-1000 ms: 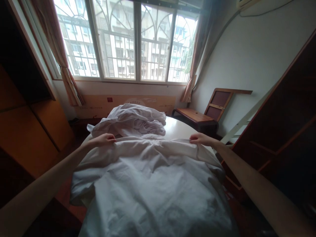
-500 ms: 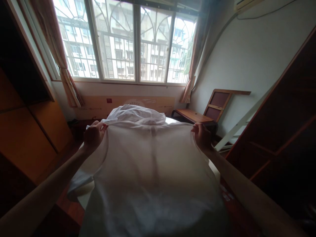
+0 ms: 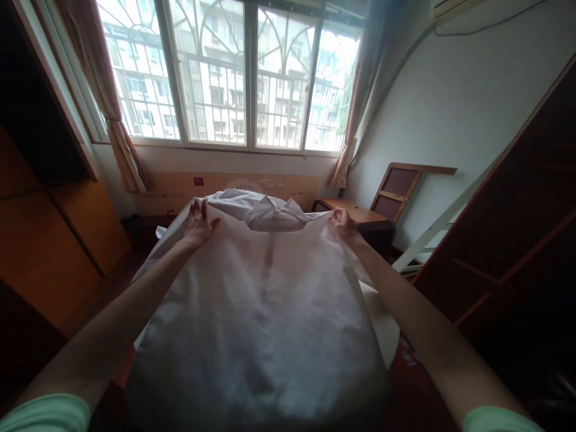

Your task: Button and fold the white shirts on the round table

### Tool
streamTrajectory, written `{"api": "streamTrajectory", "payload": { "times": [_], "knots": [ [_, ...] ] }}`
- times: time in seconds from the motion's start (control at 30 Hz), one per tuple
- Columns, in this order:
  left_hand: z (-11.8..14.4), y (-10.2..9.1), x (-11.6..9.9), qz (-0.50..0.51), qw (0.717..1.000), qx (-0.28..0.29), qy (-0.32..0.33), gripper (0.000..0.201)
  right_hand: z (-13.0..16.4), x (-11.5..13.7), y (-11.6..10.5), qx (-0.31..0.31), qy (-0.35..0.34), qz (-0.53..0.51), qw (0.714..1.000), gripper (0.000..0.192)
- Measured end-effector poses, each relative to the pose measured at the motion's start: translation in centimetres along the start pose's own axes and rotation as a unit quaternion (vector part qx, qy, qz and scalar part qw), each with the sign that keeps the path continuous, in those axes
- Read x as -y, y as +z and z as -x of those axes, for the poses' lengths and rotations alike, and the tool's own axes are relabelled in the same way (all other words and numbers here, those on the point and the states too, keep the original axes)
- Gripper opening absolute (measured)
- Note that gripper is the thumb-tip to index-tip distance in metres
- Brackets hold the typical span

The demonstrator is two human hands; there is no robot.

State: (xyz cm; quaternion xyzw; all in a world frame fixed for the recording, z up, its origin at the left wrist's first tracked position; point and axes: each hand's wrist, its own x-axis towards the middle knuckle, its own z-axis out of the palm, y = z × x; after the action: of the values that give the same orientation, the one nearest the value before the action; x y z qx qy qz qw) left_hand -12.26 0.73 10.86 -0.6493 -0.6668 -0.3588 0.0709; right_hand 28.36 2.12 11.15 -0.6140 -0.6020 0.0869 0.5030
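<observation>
A white collared shirt (image 3: 270, 300) is stretched between my two hands, its lower part hanging toward me. Its collar (image 3: 275, 215) points up in the middle of the far edge. At the left shoulder of the cloth, my left hand (image 3: 198, 225) grips the fabric, with some fingers partly spread over it. My right hand (image 3: 344, 225) pinches the opposite shoulder. Light from behind shows through the thin cloth, and a darker strip runs down its centre. Under the shirt, part of a pale rounded surface (image 3: 380, 321) shows on the right.
Beyond the shirt stands a low wooden table (image 3: 353, 209), with a wooden frame (image 3: 398, 189) leaning at the wall. A pale ladder-like stand (image 3: 427, 243) and dark red furniture (image 3: 504, 252) are on the right. Orange cabinets (image 3: 45, 240) stand left. A barred window (image 3: 216, 78) with tied curtains (image 3: 121, 144) fills the back.
Both hands have moved inward and slightly farther up the view, closer together. The shirt's collar now shows upright between them. Green sleeve ends have come into view at the bottom.
</observation>
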Motion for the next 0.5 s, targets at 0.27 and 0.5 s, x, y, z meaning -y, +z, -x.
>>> {"api": "streamTrajectory", "payload": {
  "times": [0.27,0.5],
  "knots": [
    [5.3,1.0,3.4,-0.079,0.987,0.123,0.073,0.038,4.7,-2.5,-1.0,0.154,-0.038,0.156,0.975,0.029],
    [9.9,-4.2,7.8,-0.009,0.985,0.107,-0.132,0.032,9.5,-6.3,-7.2,0.208,0.193,0.102,0.953,0.025]
  ]
}}
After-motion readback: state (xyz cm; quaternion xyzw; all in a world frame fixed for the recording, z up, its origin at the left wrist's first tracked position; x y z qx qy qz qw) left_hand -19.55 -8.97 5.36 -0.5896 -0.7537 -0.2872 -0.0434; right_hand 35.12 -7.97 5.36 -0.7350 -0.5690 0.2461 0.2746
